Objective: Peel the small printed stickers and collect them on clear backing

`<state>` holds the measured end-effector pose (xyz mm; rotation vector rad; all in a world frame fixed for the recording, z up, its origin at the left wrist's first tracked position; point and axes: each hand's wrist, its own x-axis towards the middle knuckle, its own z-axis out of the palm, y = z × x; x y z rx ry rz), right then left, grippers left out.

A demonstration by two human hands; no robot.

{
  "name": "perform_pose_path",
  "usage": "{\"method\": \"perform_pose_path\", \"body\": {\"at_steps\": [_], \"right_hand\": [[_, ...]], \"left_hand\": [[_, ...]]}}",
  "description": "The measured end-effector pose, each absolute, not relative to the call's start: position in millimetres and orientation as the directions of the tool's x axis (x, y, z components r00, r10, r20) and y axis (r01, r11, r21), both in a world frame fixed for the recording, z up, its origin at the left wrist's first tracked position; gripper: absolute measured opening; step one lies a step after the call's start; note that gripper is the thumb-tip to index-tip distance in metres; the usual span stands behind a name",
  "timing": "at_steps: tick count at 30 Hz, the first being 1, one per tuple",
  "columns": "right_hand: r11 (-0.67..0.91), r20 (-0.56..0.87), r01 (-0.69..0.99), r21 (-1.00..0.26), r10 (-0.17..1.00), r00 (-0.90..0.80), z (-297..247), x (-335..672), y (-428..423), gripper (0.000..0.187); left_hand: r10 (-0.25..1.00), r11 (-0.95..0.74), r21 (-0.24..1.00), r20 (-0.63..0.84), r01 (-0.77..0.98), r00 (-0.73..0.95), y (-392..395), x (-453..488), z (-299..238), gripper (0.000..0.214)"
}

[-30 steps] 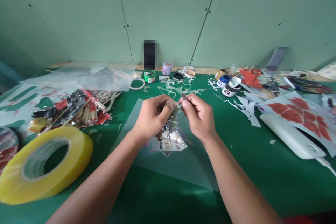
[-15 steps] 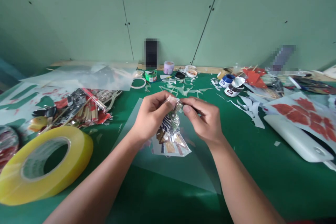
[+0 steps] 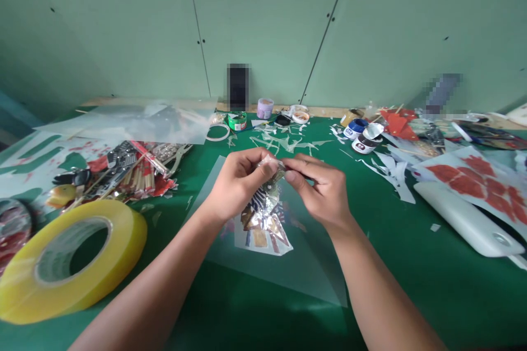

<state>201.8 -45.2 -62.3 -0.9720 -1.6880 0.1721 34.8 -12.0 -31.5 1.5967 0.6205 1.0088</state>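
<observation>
Between my hands hangs a shiny painted cut-out (image 3: 265, 219), covered in clear film, with dark stripes at its upper left and gold and brown patches lower down. My left hand (image 3: 245, 181) pinches its upper end between thumb and fingers. My right hand (image 3: 319, 184) is closed at the upper right edge, thumb against forefinger, touching the same piece. The exact grip of the right fingertips is partly hidden. Below the hands a translucent sheet (image 3: 296, 277) lies flat on the green table (image 3: 395, 296).
At left lies a large yellow tape roll (image 3: 127, 241), with a heap of brushes and sticks (image 3: 135, 173) behind it. Paint jars (image 3: 366, 140) and paper scraps (image 3: 395, 173) stand and lie at right, near a white-handled tool (image 3: 465, 219) and red-painted paper (image 3: 481, 181).
The cut-out's lower end has swung slightly left and downward. Both hands stay almost in place, with the right fingers shifted a little at the top edge.
</observation>
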Motion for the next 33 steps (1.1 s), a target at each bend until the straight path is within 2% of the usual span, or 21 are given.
{"method": "perform_pose_path", "body": {"at_steps": [10, 13, 18, 21, 25, 30, 33], "right_hand": [[0.676, 0.772, 0.494, -0.546, 0.636, -0.017, -62.9, 200.6, -44.3, 0.02], [0.631, 0.732, 0.469, -0.618, 0.679, 0.05, -62.2, 199.5, -45.1, 0.021], [0.531, 0.615, 0.346, -0.773, 0.761, 0.205, -65.0, 196.4, -45.2, 0.02], [0.559, 0.613, 0.283, -0.779, 0.774, 0.158, -65.9, 195.6, -45.9, 0.013], [0.576, 0.609, 0.223, -0.786, 0.783, 0.125, -62.5, 197.6, -46.9, 0.019], [0.43, 0.441, 0.153, -0.89, 0.897, 0.042, -56.4, 202.1, -45.4, 0.034], [0.389, 0.393, 0.134, -0.911, 0.92, 0.002, -55.4, 202.4, -45.0, 0.036]], "left_hand": [[0.76, -0.332, 0.932, 0.355, -0.144, 0.545, -13.7, 38.4, -33.0, 0.033], [0.766, -0.312, 0.933, 0.36, -0.182, 0.533, -17.0, 42.4, -34.5, 0.033], [0.782, -0.405, 0.913, 0.377, -0.055, 0.496, -15.2, 44.0, -36.8, 0.029], [0.787, -0.437, 0.899, 0.378, 0.008, 0.487, -13.0, 43.0, -37.7, 0.029], [0.793, -0.472, 0.878, 0.384, 0.079, 0.473, -13.4, 41.7, -37.9, 0.028], [0.725, -0.612, 0.773, 0.467, 0.165, 0.506, -15.1, 39.1, -37.4, 0.017], [0.707, -0.653, 0.732, 0.495, 0.196, 0.506, -15.0, 37.5, -37.7, 0.022]]}}
